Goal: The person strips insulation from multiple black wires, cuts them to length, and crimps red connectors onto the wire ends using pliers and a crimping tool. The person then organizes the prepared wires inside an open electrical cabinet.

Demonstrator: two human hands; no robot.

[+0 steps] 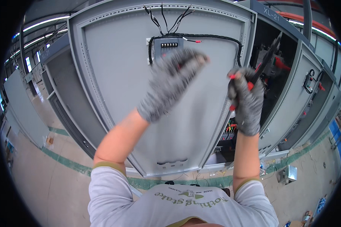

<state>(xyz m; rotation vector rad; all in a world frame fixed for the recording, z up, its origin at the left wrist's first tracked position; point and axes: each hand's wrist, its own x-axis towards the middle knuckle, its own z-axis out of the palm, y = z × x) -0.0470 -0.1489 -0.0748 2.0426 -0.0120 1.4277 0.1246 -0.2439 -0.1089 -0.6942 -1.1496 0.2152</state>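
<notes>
Grey gloves with bare fingertips cover both hands. My left hand (172, 81) is raised in front of the grey cabinet door panel (117, 83), near a small grey device with a terminal strip (169, 45). Motion smears its fingers, so whether they hold anything is unclear. At the door's right edge my right hand (248, 100) is closed around red-handled pliers (268, 55), their dark jaws pointing up and right. A small red piece (232, 76), too small to name surely, shows at that hand's thumb and fingertip. Near the device a wire with a red terminal (197, 41) sticks out.
A black wire bundle (216, 36) runs along the panel top and down the right side; loose black wire ends (174, 20) fan upward. To the right is a dark open cabinet (278, 75). More cabinets stand either side. A metal box (290, 173) sits on the floor.
</notes>
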